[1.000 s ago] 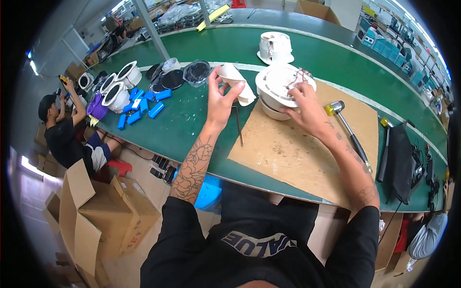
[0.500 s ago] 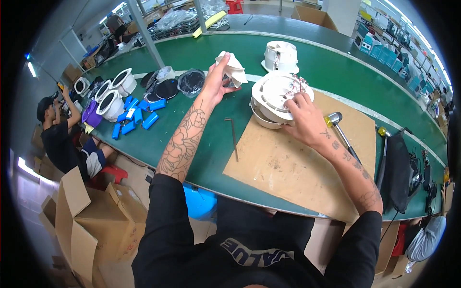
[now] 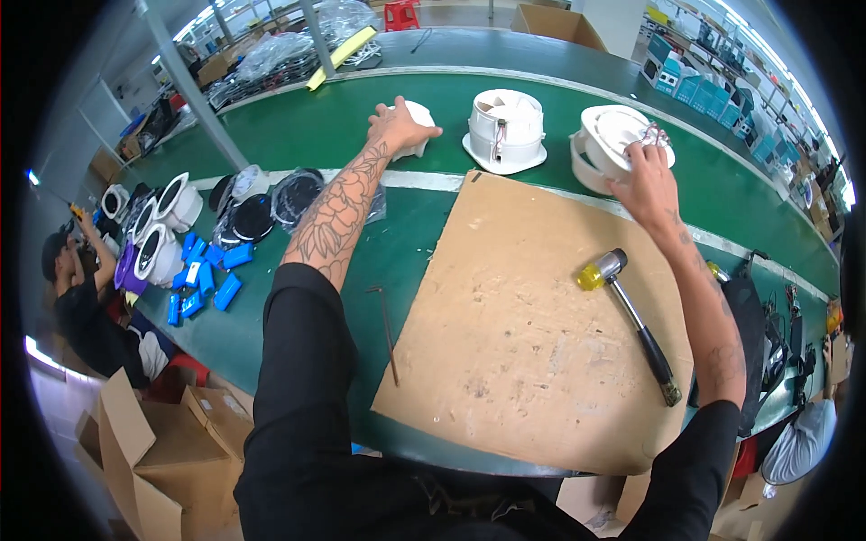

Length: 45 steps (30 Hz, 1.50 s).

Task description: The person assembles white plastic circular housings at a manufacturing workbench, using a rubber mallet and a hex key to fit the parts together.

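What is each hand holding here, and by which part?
The left hand grips a small white plastic part from above, over its top. The right hand rests on the top rim of a round white housing, fingers on wires there; a firm hold cannot be told.

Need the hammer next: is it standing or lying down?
Lying down. The hammer rests flat on the cardboard sheet, head toward the belt, neither hand touching it.

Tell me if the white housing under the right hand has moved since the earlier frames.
Yes. The housing under the right hand has left the cardboard sheet and now sits beyond its far edge on the belt.
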Tool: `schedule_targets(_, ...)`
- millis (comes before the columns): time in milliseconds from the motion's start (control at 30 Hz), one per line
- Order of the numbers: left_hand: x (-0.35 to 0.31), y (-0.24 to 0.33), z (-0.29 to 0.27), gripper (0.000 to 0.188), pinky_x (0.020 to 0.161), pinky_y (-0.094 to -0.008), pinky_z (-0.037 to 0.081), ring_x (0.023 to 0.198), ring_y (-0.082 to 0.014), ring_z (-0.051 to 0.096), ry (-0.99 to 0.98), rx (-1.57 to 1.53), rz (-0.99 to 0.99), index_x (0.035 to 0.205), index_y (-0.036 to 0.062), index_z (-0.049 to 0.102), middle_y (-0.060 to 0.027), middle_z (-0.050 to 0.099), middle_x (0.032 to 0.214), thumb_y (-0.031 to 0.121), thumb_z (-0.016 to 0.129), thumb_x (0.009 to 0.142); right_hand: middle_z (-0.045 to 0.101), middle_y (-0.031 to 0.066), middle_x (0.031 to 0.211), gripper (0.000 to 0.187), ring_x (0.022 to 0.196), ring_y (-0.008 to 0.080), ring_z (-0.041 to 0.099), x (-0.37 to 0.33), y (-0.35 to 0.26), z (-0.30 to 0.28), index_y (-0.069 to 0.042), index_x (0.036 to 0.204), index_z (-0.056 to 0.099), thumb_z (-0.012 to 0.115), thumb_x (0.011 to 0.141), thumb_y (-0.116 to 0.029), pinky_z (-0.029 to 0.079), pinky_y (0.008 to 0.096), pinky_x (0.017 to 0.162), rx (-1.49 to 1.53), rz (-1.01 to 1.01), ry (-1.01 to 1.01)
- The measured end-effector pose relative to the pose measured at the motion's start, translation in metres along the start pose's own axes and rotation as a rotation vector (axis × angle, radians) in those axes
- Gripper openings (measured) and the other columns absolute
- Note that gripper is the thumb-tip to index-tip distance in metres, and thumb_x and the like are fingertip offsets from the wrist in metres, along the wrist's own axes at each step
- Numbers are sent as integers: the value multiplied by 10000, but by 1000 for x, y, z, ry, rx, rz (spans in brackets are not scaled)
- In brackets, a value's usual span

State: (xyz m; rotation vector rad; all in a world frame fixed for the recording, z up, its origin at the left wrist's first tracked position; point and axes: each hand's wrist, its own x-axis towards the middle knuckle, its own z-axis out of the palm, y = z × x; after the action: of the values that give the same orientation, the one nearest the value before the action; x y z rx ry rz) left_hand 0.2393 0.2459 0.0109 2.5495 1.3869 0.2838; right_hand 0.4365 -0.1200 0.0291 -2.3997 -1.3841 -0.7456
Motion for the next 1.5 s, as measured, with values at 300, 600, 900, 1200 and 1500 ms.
schedule_targets(300, 46, 14, 22, 834, 1018, -562, 426, 1332, -379, 413, 46, 36, 188, 1478, 98, 353, -221, 360, 1473, 609, 590, 862, 482, 233, 1292, 680, 1277, 423, 434, 43, 22, 36, -5, 1295, 485, 768, 791, -364, 524, 464, 906, -245, 87, 47)
schedule_targets(600, -25, 96, 34, 934, 1041, -558, 411, 1395, -457, 299, -548, -1173, 71, 1505, -52, 195, -313, 264, 1521, 704, 238, 959, 489, 284, 1386, 854, 1266, 424, 485, 87, -78, 98, 58, 1358, 474, 312, 950, -674, 378, 439, 1066, 1106, 812, -293)
schedule_targets(900, -105, 49, -7, 906, 1154, -499, 283, 1350, -359, 414, -707, -1799, 91, 1477, -47, 286, -250, 398, 1464, 699, 260, 962, 430, 273, 1352, 781, 1271, 405, 468, 25, -87, -20, -75, 1365, 487, 789, 699, -352, 406, 478, 1044, 649, -283, 356)
schedule_targets(1200, -250, -20, -1, 865, 1116, -361, 325, 1293, -246, 497, -792, -1365, 223, 1345, -66, 525, -173, 566, 1367, 639, 152, 1010, 477, 106, 1384, 501, 1314, 254, 477, -138, -108, -80, -264, 1321, 485, 654, 863, -152, 380, 586, 1113, 167, -1137, 226)
schedule_targets(1500, -303, -62, -12, 335, 838, -460, 507, 938, -395, 653, -40, -78, 332, 1087, -18, 641, -231, 688, 962, 235, 659, 869, 587, 181, 1238, 504, 1176, 360, 557, -153, -126, -120, -36, 1277, 533, 699, 851, -248, 423, 488, 1032, 599, -622, -31)
